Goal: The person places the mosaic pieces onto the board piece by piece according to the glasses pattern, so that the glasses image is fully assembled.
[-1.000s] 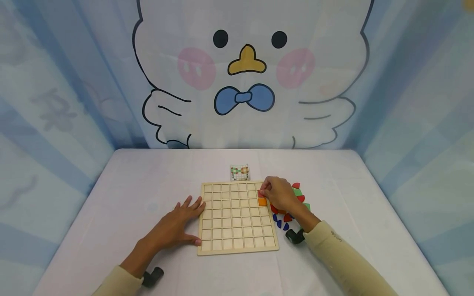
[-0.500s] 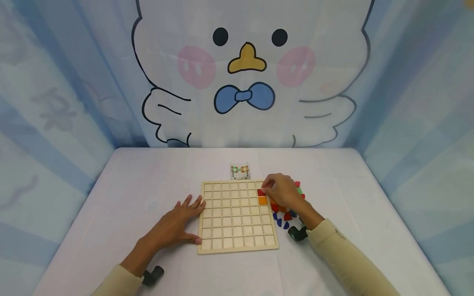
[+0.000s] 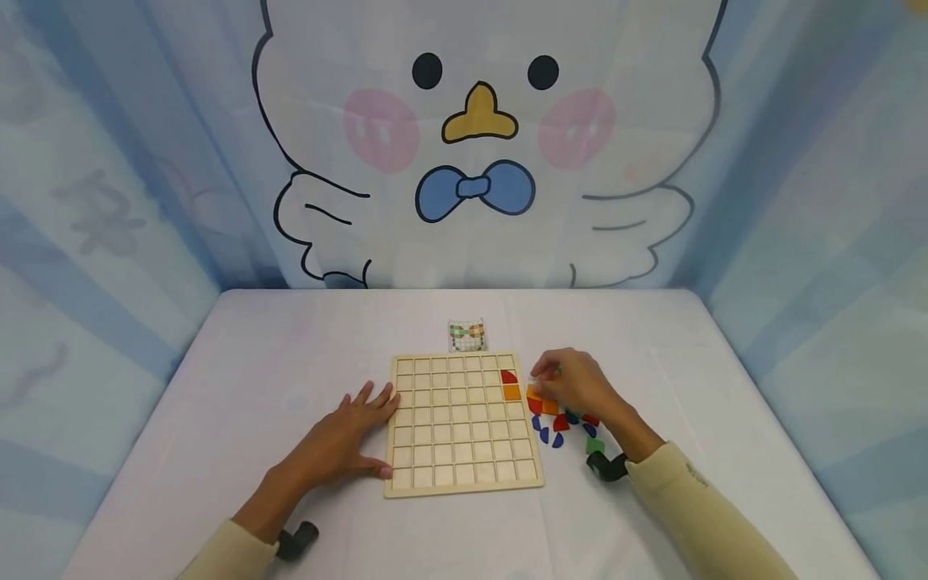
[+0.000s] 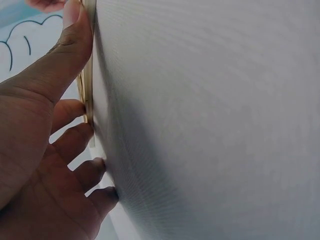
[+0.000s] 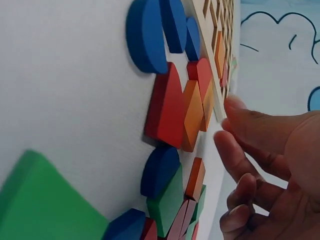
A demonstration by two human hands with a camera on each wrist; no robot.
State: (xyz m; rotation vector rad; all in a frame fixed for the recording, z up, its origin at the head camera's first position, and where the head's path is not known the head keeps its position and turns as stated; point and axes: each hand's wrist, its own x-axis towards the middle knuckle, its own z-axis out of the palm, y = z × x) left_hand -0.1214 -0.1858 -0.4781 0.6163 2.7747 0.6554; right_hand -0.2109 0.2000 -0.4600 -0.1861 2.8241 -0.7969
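Observation:
A wooden grid board (image 3: 444, 435) lies on the table. My left hand (image 3: 348, 439) rests at its left edge with spread fingers, thumb and fingertips touching the frame. Near the board's upper right corner, a red quarter-round piece (image 3: 509, 376) fills one cell, and an orange square piece (image 3: 511, 392) sits in the cell below. My right hand (image 3: 577, 383) hovers over loose pieces right of the board. In the right wrist view its thumb and index finger (image 5: 232, 155) are apart, with nothing visible between them. Orange squares (image 3: 551, 407) and a red piece (image 3: 561, 422) lie below that hand.
Blue half-round pieces (image 3: 557, 440) and a green square (image 3: 594, 445) lie nearer me on the right. Behind the board sits a small pattern card (image 3: 467, 335). A printed curtain (image 3: 478, 242) hangs behind the table. Black wrist devices (image 3: 607, 467) ride under both forearms.
My right hand has let go of the red quarter-round piece in its cell and moved right, over the loose pieces. The left hand stays at the board's edge.

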